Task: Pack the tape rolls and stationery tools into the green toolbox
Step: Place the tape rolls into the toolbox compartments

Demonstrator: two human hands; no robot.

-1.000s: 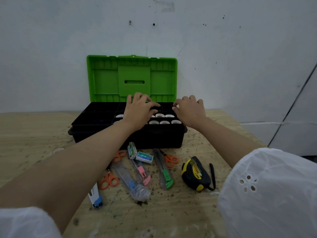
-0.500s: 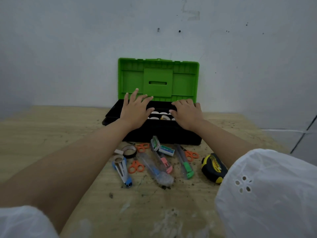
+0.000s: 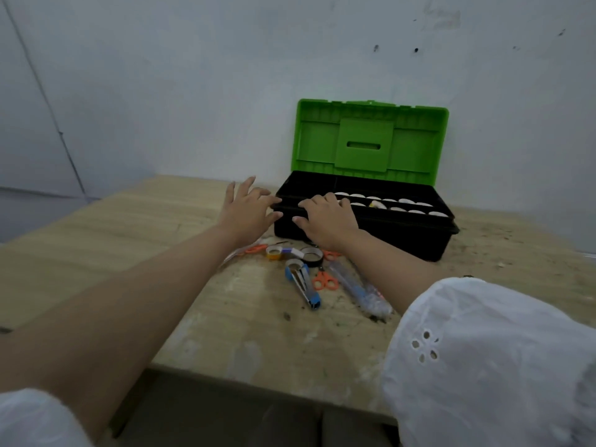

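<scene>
Both hands [image 3: 325, 219] shifted to toolbox [image 3: 387, 235] left end.

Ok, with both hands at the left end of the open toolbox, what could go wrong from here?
Lifting the black tray by one end could tilt it and spill the tape rolls. The right hand and wrist sit close to the orange scissors and could knock them. A jolt might drop the upright green lid onto the fingers.
</scene>
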